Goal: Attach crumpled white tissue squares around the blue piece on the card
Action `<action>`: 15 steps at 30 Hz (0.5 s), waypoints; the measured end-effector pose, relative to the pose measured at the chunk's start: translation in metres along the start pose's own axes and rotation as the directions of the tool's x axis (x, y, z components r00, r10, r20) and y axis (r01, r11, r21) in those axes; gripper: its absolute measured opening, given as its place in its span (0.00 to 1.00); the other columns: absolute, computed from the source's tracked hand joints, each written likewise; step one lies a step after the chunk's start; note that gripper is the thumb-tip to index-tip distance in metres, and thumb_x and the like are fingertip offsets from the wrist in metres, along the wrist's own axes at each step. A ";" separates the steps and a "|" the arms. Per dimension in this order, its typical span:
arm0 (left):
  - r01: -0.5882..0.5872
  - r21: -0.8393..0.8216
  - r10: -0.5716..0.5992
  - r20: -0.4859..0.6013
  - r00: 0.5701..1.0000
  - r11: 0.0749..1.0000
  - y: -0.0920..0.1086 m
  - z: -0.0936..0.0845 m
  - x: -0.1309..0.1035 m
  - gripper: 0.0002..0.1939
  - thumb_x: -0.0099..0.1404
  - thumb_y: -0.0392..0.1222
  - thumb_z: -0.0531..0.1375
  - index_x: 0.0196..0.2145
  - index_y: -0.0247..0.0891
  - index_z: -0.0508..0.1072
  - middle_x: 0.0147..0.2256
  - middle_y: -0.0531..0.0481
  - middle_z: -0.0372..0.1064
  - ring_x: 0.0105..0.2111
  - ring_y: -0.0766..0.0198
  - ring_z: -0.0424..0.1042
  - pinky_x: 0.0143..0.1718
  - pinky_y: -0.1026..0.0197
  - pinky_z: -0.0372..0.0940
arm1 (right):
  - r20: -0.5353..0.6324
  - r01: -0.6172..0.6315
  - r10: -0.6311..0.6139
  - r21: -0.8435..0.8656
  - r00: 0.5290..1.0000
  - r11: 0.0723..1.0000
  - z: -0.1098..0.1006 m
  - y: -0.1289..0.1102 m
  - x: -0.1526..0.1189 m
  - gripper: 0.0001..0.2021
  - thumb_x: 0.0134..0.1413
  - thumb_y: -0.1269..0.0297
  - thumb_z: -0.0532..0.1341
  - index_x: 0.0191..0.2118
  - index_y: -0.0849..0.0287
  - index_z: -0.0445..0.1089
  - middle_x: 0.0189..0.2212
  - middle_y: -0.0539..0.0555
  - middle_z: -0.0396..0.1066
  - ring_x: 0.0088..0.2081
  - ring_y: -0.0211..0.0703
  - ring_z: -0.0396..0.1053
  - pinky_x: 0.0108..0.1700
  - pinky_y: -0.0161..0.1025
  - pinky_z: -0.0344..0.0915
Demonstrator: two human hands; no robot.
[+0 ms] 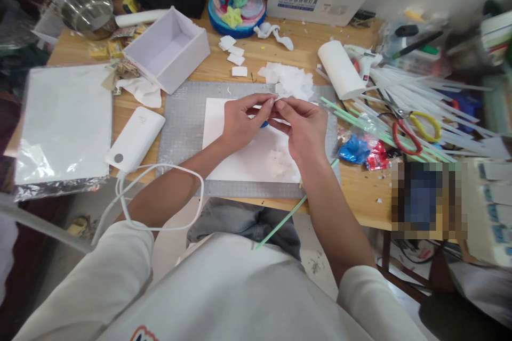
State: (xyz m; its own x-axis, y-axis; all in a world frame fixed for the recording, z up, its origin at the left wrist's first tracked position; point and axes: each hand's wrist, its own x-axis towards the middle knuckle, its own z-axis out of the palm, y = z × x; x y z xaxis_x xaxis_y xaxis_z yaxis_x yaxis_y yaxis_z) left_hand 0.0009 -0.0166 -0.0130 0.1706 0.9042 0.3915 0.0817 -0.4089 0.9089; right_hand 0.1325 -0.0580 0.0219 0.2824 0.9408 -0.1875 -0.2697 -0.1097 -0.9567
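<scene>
- Left hand (240, 122) and right hand (302, 128) pinch a small white scrap (279, 99) between meeting fingertips.
- Its long axis: too small to tell.
- A blue object (264, 124) is mostly hidden behind the fingers.

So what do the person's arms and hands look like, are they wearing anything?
Both arms come out of white sleeves pushed up above the elbows, so the forearms are bare. The left hand and the right hand wear no gloves, and I see no rings, watch or bracelet. The white top has a small red and blue mark on the chest.
</scene>
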 end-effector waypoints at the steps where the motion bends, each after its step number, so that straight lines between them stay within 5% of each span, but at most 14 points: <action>1: 0.006 0.002 -0.006 0.002 1.000 1.000 0.000 0.000 0.000 0.16 0.69 0.52 0.61 0.42 0.39 0.82 0.41 0.47 0.82 0.39 0.65 0.81 0.38 0.67 0.76 | 0.001 -0.002 0.002 0.000 1.000 1.000 0.000 0.000 0.000 0.09 0.46 0.58 0.73 0.33 0.55 0.78 0.29 0.48 0.79 0.37 0.42 0.80 0.44 0.45 0.80; 15: 0.029 0.084 -0.030 0.005 1.000 0.996 -0.004 0.000 -0.001 0.17 0.70 0.53 0.59 0.44 0.40 0.81 0.42 0.47 0.81 0.40 0.65 0.81 0.39 0.67 0.75 | 0.014 -0.021 0.020 0.012 1.000 1.000 -0.005 -0.004 -0.002 0.10 0.49 0.56 0.72 0.34 0.54 0.77 0.33 0.49 0.80 0.35 0.39 0.79 0.43 0.41 0.79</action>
State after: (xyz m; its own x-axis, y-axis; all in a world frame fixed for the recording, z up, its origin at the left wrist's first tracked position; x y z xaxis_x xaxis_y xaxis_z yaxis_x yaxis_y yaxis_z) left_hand 0.0000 -0.0157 -0.0171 0.1725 0.9153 0.3638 0.1684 -0.3913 0.9047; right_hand 0.1379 -0.0612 0.0248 0.2643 0.9426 -0.2039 -0.2864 -0.1252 -0.9499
